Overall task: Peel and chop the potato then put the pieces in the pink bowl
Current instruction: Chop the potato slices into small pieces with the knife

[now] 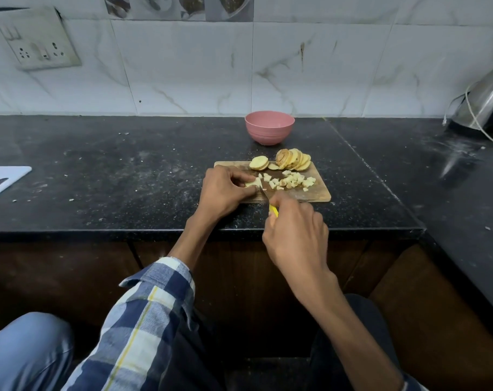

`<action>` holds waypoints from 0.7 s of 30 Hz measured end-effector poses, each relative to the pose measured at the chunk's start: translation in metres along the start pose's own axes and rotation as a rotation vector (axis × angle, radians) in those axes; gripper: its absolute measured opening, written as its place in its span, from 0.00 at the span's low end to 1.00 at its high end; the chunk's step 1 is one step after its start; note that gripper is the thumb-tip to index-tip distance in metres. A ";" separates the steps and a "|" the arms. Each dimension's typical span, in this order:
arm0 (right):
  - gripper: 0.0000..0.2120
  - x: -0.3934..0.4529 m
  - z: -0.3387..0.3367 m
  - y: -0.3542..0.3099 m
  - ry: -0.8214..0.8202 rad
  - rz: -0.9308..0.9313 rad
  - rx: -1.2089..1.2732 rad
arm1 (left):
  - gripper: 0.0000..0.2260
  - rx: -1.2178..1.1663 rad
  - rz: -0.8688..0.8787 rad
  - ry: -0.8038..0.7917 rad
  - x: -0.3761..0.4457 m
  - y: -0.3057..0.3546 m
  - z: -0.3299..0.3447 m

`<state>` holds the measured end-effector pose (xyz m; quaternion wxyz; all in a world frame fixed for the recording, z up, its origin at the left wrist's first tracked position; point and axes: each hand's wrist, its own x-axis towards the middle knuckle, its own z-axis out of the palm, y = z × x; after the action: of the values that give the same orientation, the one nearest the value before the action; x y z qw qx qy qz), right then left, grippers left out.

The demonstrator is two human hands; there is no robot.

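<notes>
Where the wooden cutting board (310,190) lies at centre frame on the black countertop (126,170), the left hand (225,190) curls its fingers over a potato slice (252,183), pinning it to the board's left end. The right hand (296,235), just below and right of it, is closed round the yellow handle of a knife (270,206), blade angled up toward the held slice. Diced potato pieces (293,180) lie scattered mid-board; a row of unpeeled potato slices (293,159) leans along the far edge, with two flat slices to its left. The pink bowl (269,127) stands beyond the board, near the tiled wall, apart from it. A metal kettle (484,105) is at the right edge, a white board (2,179) at the left edge, and a socket plate (39,40) at upper left.
</notes>
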<state>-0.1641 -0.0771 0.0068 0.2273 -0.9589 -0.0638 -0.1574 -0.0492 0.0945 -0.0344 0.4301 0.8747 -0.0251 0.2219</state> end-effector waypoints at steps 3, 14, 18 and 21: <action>0.14 -0.002 -0.011 0.007 -0.006 0.003 0.031 | 0.09 0.016 -0.001 -0.002 -0.002 0.002 -0.001; 0.10 0.024 0.003 -0.004 0.102 -0.056 0.073 | 0.12 -0.050 -0.039 -0.078 -0.008 0.004 -0.019; 0.10 0.036 0.013 -0.012 0.067 -0.053 0.020 | 0.10 -0.018 -0.008 -0.038 -0.009 0.005 -0.014; 0.11 0.042 0.018 -0.017 0.038 -0.038 0.002 | 0.10 -0.013 -0.009 -0.013 -0.009 0.008 -0.013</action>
<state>-0.1229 -0.0522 0.0124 0.2267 -0.9541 -0.0778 -0.1798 -0.0644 0.0978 -0.0252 0.4367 0.8734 -0.0253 0.2143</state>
